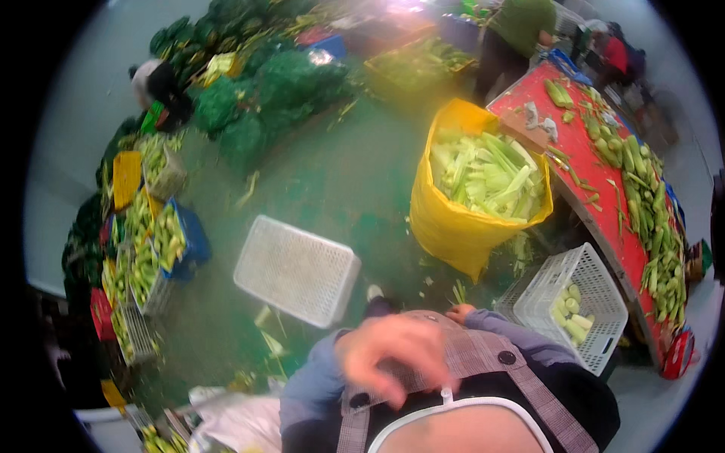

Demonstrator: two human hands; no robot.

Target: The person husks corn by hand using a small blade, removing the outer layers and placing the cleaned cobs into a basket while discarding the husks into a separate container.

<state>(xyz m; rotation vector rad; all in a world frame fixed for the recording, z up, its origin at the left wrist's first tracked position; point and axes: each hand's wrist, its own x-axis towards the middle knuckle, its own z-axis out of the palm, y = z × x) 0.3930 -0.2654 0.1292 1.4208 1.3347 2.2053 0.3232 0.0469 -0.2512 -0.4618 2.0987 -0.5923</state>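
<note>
My left hand (396,357) is raised in front of my chest, blurred, with its fingers curled and the thumb apart from them. No object shows in it. Just below its fingertips is the white zip pull (447,394) at my neckline. Low at my right side, my right hand (461,313) is partly covered by my checked apron (473,345). A few thin green strips (459,292) lie right beyond its fingers; whether it grips them is unclear. Farther ahead stands a yellow bag (442,226) filled with pale green husks (487,178).
An upturned white plastic crate (294,269) rests on the green floor. To the right, another crate (600,334) holds pale peeled stems, beside a red-topped table (600,181) bearing green stems. Filled crates (192,240) line the left. Other people (521,28) work farther off.
</note>
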